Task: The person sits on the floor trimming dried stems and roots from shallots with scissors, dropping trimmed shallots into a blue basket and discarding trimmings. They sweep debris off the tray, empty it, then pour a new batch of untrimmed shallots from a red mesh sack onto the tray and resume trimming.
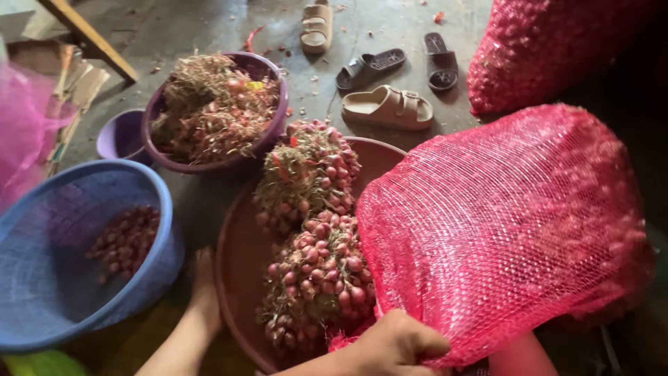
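Note:
My right hand (393, 345) grips the lower edge of a big red mesh sack (501, 230) full of small red onions, which leans over a wide brown basin (229, 240). Out of the sack's mouth, bunches of red shallots (316, 268) with dry stalks lie piled in the basin, and another bunch (306, 170) sits further back. My left hand (203, 282) lies against the basin's outer left rim, between it and a blue basket (149, 184); its grip is hidden.
The blue basket holds a few loose shallots (125, 240). A purple tub (277, 83) heaped with stalks and trimmings stands behind, a small purple bowl (118, 136) beside it. Sandals (386, 108) and black slippers (369, 66) lie on the concrete floor. A second red sack (543, 49) stands at the back right.

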